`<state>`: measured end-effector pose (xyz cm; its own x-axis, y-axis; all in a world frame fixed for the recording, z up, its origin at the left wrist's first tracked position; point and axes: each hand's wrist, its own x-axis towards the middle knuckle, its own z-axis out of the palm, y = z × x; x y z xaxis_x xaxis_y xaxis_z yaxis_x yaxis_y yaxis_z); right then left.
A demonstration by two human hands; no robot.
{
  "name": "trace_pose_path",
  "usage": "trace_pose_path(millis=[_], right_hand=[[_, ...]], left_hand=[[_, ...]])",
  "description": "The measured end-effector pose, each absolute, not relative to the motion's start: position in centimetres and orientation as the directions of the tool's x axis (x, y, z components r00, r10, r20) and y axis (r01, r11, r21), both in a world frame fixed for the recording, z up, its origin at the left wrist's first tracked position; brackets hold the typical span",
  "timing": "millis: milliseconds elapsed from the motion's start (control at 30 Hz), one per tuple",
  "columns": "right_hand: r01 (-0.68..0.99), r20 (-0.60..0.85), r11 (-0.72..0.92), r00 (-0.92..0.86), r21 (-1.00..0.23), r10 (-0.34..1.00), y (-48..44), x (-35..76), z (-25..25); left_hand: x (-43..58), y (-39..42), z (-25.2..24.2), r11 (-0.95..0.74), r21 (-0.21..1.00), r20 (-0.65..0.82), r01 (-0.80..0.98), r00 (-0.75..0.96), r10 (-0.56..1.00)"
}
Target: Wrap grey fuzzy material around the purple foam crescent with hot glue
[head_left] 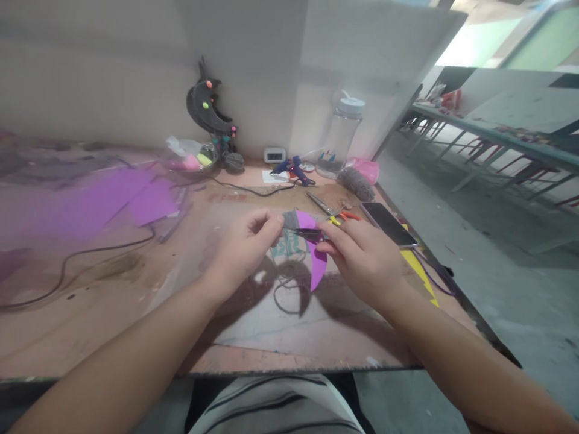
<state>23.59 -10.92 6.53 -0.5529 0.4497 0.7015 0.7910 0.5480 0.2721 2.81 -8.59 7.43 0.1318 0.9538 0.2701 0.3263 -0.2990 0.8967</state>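
A purple crescent (pixel 319 265) with grey yarn (pixel 291 220) wound round its upper end is between my hands, above the table. My left hand (pixel 257 238) pinches the grey yarn at the crescent's left tip. In my right hand (pixel 362 247) are small dark scissors (pixel 310 234), whose blades point left across the crescent near the wrapped part. Loose grey yarn (pixel 289 301) hangs in loops below.
On the table (pixel 244 355) lie a phone (pixel 389 224), larger scissors (pixel 321 203), pliers with red and yellow handles (pixel 346 216), a blue glue gun (pixel 294 170) and purple sheets (pixel 108 196). A bottle (pixel 341 135), grey yarn ball (pixel 356 184) and dark crescent ornament (pixel 208 108) are behind.
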Motion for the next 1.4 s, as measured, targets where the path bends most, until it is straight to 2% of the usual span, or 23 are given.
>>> trace_pose_path(millis=[267, 567, 733, 1133, 1400], right_hand=[[0.775, 0.727, 0.584, -0.544, 0.242, 0.419, -10.77, 23.56, 6.49], [0.77, 0.723, 0.624, -0.506, 0.134, 0.47, -10.39, 23.71, 6.1], [0.771, 0.725, 0.624, -0.499, 0.123, 0.474, -10.34, 23.71, 6.03], [0.764, 0.719, 0.639, -0.495, 0.092, 0.489, -10.43, 23.72, 6.15], [0.75, 0.73, 0.661, -0.461, 0.018, 0.504, -10.88, 23.62, 6.62]], left_hand=[[2.72, -8.19, 7.11, -0.31, 0.913, 0.272, 0.265, 0.17, 0.947], [2.65, -8.05, 7.13, -0.281, 0.941, 0.245, 0.191, 0.193, 0.95], [2.63, -8.11, 7.24, -0.269, 0.955, 0.239, 0.128, 0.207, 0.949], [2.65, -8.14, 7.45, -0.257, 0.956, 0.226, 0.139, 0.209, 0.951], [2.61, -7.95, 7.23, -0.257, 0.951, 0.22, 0.174, 0.205, 0.954]])
